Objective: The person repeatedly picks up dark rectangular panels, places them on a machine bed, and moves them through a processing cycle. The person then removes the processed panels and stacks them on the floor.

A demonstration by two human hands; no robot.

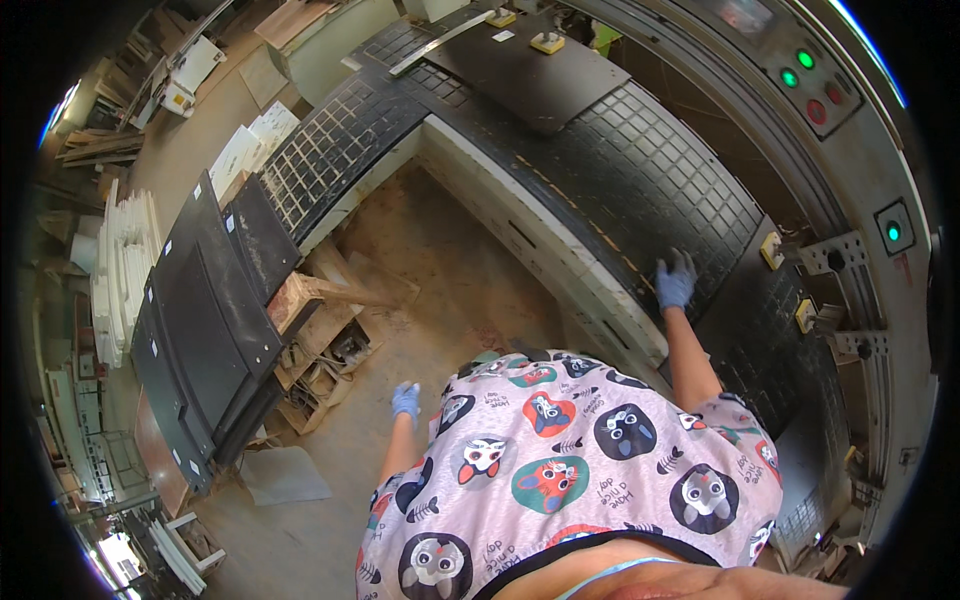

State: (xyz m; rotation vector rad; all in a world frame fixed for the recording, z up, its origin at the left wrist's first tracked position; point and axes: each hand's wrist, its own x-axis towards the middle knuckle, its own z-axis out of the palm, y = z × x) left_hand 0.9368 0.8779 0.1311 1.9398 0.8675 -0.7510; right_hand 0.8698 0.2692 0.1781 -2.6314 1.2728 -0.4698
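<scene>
My right hand (676,281), in a pale blue glove, reaches over the black gridded machine bed (690,180) near its front edge. Its fingers are spread and hold nothing; whether they touch the surface, I cannot tell. To the right of that hand lies a dark flat panel (765,300), beside yellow clamp blocks (771,251). Low beside my body hangs my left hand (406,401), gloved the same way, with fingers loosely extended and nothing visible in them. Farther along the bed rests another dark brown panel (530,75).
Dark panels (200,310) with small white labels are stacked at left, above wooden offcuts (320,370). White strips (125,260) stand behind them. A metal gantry with green lights (894,231) and red buttons (817,111) runs along the right. Brown floor (450,260) lies within the bed's corner.
</scene>
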